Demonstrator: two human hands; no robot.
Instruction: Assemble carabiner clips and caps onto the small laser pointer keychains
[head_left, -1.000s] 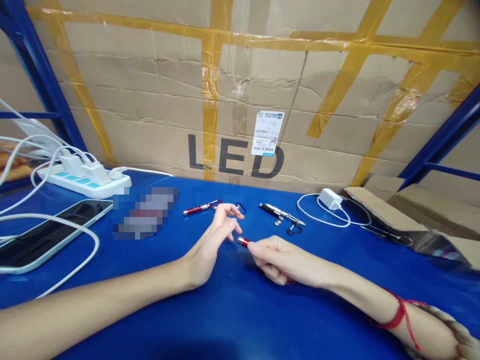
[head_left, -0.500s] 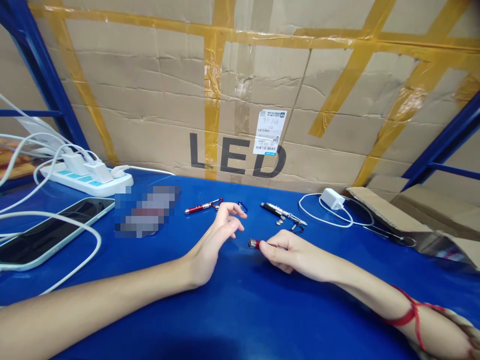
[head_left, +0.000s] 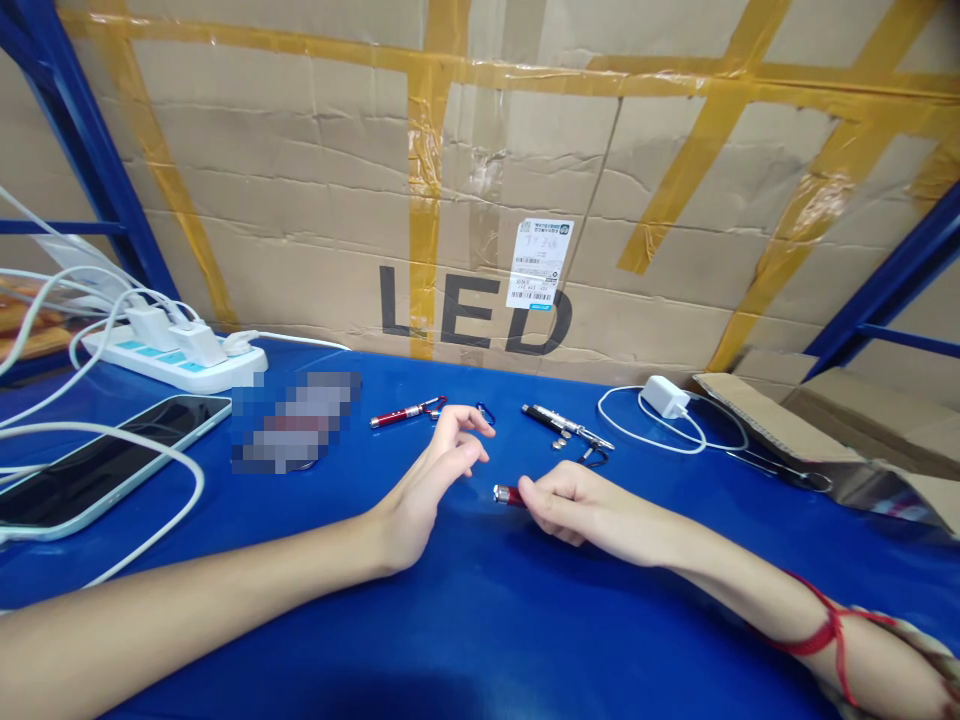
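My right hand is closed around a small red laser pointer. Its silver tip sticks out to the left past my thumb; the rest is hidden in the fingers. My left hand rests on its edge on the blue table, holding nothing, fingers loosely bent and apart. Just behind it lies another red laser pointer with a clip, partly covered by my fingers. Beyond my right hand are a black and silver pen-shaped tool, several small button batteries and a black cord loop.
To the left are a phone, a blurred-out item and a white power strip with cables. A white charger with its cord and an open cardboard box stand right. A large taped carton closes off the back.
The red laser pointer in my right hand has shifted slightly left and its tip is turned a little, showing more of the silver end. My left hand has stayed put.
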